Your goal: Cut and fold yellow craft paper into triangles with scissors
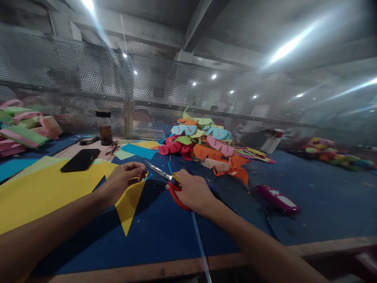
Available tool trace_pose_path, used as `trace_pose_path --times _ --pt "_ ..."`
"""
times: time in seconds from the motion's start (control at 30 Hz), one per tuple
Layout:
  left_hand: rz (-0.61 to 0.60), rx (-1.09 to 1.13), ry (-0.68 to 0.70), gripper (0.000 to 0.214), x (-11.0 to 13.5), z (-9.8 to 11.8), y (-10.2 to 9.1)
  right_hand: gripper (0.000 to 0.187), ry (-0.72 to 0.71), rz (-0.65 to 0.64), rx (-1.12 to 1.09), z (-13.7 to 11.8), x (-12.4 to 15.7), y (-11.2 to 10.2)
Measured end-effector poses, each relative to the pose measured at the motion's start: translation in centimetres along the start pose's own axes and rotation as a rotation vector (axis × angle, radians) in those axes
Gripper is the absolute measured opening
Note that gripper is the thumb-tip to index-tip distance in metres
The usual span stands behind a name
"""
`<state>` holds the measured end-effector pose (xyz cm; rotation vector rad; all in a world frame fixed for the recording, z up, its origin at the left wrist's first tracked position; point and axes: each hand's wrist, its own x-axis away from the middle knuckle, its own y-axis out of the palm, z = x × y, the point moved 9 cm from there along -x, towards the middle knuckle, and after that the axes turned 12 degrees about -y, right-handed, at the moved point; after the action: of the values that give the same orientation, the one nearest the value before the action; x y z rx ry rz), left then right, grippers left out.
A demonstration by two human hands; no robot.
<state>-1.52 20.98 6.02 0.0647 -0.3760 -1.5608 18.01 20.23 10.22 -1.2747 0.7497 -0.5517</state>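
Taking twelve o'clock as straight ahead of the person, the worktop (165, 247) has a matt, dark-blue covering and a pale front edge. A thin, glossy, pale strip (200, 243) crosses that edge near twelve. Toward eleven, a smooth yellow paper piece (129, 208) tapers to a sharp point below the left hand (122, 179); that hand's fingers curl almost onto the thumb, and whether they pinch the paper I cannot tell. The right hand (191, 190) is closed around the red looped handles of scissors (159, 170), at twelve, their slim, shiny metal blades pointing to the left hand. Flat yellow sheets (50, 192) spread at ten; a glossy purple device (278, 200) lies at two. Farther, a smooth black phone (80, 160) rests between ten and eleven, a heap of creased, dotted, multicoloured cut-outs (203, 143) at twelve, and a dark-lidded, see-through jar (105, 131) at eleven, before perforated panels (150, 84).
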Motion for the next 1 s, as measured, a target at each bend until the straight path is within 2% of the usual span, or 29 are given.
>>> trace_pose_path --times 0.23,0.53,1.0 --pt "-0.011 0.004 0.01 0.033 0.01 0.11 0.05 0.039 -0.005 0.017 0.003 -0.04 0.01 0.05" --pt "0.001 0.032 -0.019 0.03 -0.17 -0.23 -0.07 0.037 -0.008 -0.035 -0.03 -0.33 0.04 0.14" --pt "-0.023 0.005 -0.021 0.032 -0.22 -0.47 0.02 0.035 -0.008 -0.043 -0.06 -0.17 0.05 -0.02"
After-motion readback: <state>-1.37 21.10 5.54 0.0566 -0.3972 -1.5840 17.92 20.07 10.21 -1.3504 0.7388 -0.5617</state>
